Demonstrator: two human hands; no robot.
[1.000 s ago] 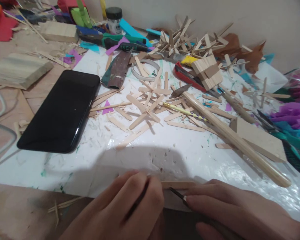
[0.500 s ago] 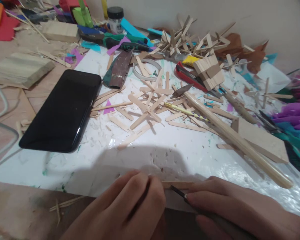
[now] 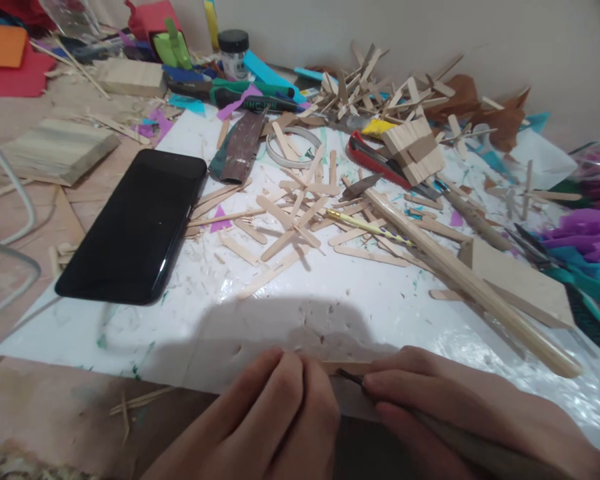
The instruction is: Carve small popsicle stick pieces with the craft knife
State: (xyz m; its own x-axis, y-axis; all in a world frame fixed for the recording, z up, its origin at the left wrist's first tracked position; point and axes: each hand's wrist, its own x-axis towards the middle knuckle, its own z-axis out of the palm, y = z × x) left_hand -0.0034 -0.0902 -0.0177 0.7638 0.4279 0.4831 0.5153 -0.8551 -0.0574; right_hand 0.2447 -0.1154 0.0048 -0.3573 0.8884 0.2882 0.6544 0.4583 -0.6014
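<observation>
At the bottom centre my left hand (image 3: 280, 417) is closed, its fingers curled round the left end of a thin wooden stick (image 3: 347, 367). My right hand (image 3: 440, 400) grips a thin dark-tipped carving tool (image 3: 350, 377), whose handle runs back under the palm. The tool's tip meets the stick between my hands, and the right fingers lie along the stick's right end. Both hands are at the near edge of the white sheet (image 3: 180, 353). My left fingertips are hidden behind the knuckles.
A black phone (image 3: 135, 227) lies at the left. Loose craft sticks (image 3: 293, 227), a pencil (image 3: 365, 225) and a long wooden rod (image 3: 470, 287) lie beyond my hands. A red cutter (image 3: 375, 160) and wood blocks (image 3: 523, 283) are at the right; a jar (image 3: 233, 53) stands behind.
The view has shifted slightly, so the phone and sheet appear further right. My right fingers and the tool tip sit slightly further left, closer to my left hand. Both grips remain.
</observation>
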